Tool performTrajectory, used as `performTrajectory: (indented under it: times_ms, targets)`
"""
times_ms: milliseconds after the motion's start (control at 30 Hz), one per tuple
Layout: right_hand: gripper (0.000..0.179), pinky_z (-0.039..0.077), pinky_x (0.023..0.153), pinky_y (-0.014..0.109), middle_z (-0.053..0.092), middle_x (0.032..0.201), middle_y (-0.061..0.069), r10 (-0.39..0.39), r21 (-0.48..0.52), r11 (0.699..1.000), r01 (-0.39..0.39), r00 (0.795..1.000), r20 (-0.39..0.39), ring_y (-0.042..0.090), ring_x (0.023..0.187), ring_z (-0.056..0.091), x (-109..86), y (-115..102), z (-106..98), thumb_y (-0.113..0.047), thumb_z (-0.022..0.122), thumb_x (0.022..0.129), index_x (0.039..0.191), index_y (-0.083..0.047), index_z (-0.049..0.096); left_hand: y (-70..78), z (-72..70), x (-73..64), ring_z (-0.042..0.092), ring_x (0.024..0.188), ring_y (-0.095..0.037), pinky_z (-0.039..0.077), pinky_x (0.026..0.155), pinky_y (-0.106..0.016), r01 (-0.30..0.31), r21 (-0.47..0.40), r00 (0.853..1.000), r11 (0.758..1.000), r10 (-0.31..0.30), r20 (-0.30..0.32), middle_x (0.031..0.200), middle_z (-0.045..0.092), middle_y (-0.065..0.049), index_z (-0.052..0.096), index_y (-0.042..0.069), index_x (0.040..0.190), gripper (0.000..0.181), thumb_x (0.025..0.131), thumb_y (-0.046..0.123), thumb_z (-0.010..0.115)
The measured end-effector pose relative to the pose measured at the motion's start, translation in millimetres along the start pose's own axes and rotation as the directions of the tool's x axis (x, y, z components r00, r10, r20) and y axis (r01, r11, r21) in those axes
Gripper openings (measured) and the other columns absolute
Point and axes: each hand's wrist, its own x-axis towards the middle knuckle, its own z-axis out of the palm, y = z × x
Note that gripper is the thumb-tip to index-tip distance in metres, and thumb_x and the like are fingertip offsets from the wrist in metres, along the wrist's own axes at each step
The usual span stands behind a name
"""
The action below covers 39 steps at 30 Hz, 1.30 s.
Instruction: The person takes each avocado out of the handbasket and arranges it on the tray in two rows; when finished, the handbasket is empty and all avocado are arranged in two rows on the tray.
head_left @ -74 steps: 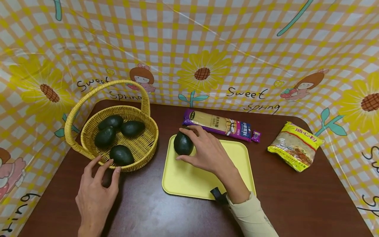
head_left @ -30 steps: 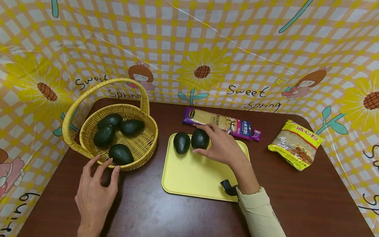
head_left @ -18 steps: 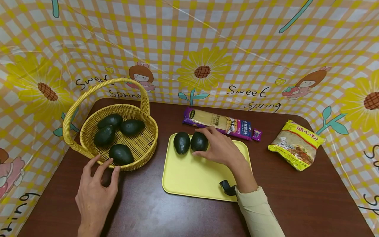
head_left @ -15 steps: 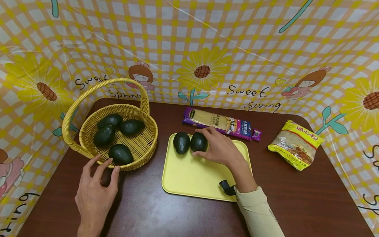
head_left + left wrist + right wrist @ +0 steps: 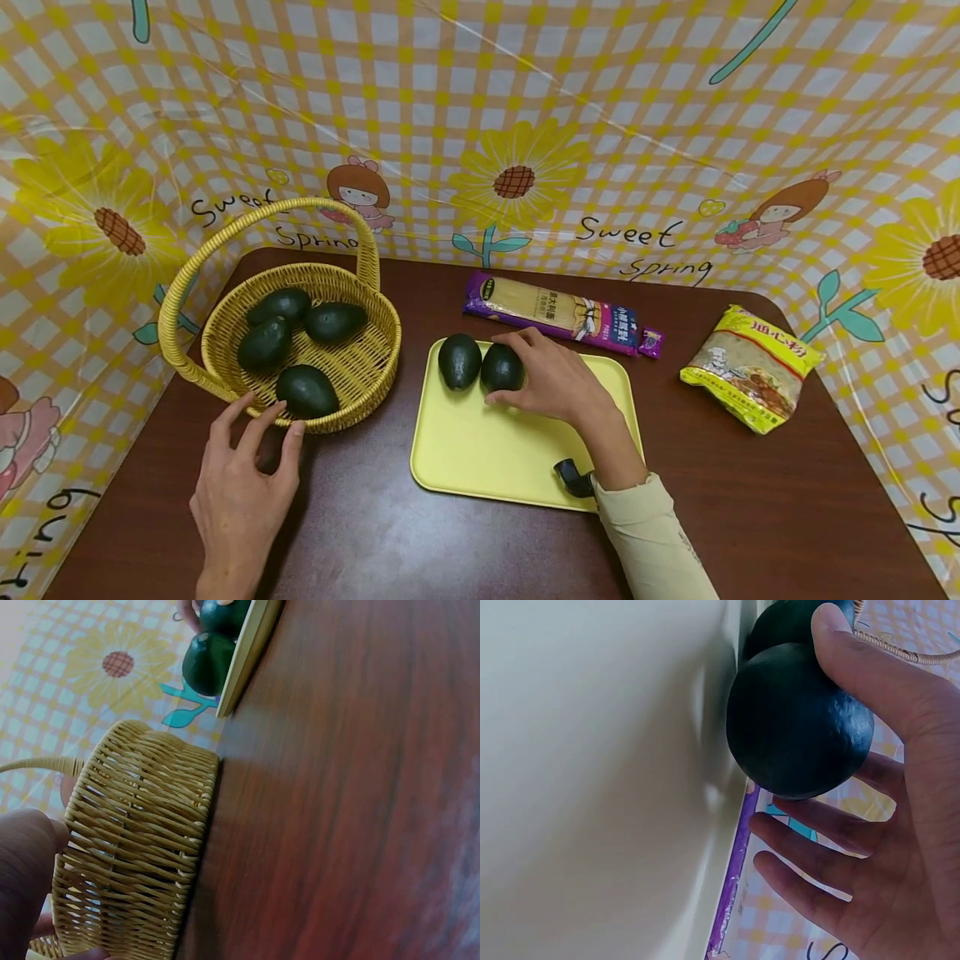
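My right hand holds a dark green avocado at the back of the pale yellow tray. Thumb and fingers sit around its right side. Another avocado lies close on its left; the right wrist view shows the held avocado overlapping it. My left hand holds the near rim of the yellow wicker basket, with the thumb outside it. Inside lie several avocados, the nearest avocado beside my left fingertips. The left wrist view shows the basket's woven side close up.
A purple pasta packet lies behind the tray. Further right is a yellow food bag. The basket's tall handle arches upward. A checked cloth stands around the brown table's back and sides.
Earliest, one avocado showed on the tray, in my right hand; now two show and the hand holds the right one. Since half a second ago that hand has dipped slightly. My left hand stays put.
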Motion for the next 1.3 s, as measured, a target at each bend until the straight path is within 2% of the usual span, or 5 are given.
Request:
performTrajectory:
  times_ms: [600,833,1300]
  targets:
    - [0.099,0.057,0.091,0.056,0.060,0.141,0.018,0.002,-0.015,1.000,-0.002,1.000,0.024,0.037,0.116,0.068,-0.9,0.4,-0.1,-0.061,0.093,0.078,0.159,-0.022,0.053,0.6,-0.5,-0.5,0.065,0.087,-0.039,0.046,0.049,-0.053,0.001,0.001,1.000,1.000,-0.001,-0.005,0.148,0.061,-0.014,0.081,0.012,0.125,0.034,0.098,0.033,0.081]
    - [0.098,0.056,0.094,0.058,0.059,0.143,0.019,-0.006,-0.033,0.999,0.006,1.000,0.020,0.039,0.120,0.067,-0.5,1.5,-0.3,-0.060,0.094,0.077,0.157,-0.020,0.055,0.1,0.0,-0.3,0.066,0.093,-0.042,0.048,0.051,-0.058,-0.002,-0.001,1.000,1.000,0.002,-0.008,0.148,0.061,-0.014,0.081,0.012,0.125,0.034,0.098,0.034,0.081]
    - [0.097,0.056,0.096,0.059,0.056,0.150,0.019,0.004,-0.025,1.000,-0.003,1.000,0.013,0.041,0.128,0.064,-1.5,1.8,-1.4,-0.059,0.095,0.077,0.156,-0.018,0.056,0.0,-0.1,0.2,0.065,0.088,-0.038,0.045,0.048,-0.051,0.003,0.004,1.000,1.000,-0.003,0.001,0.149,0.061,-0.014,0.081,0.013,0.126,0.035,0.098,0.034,0.081]
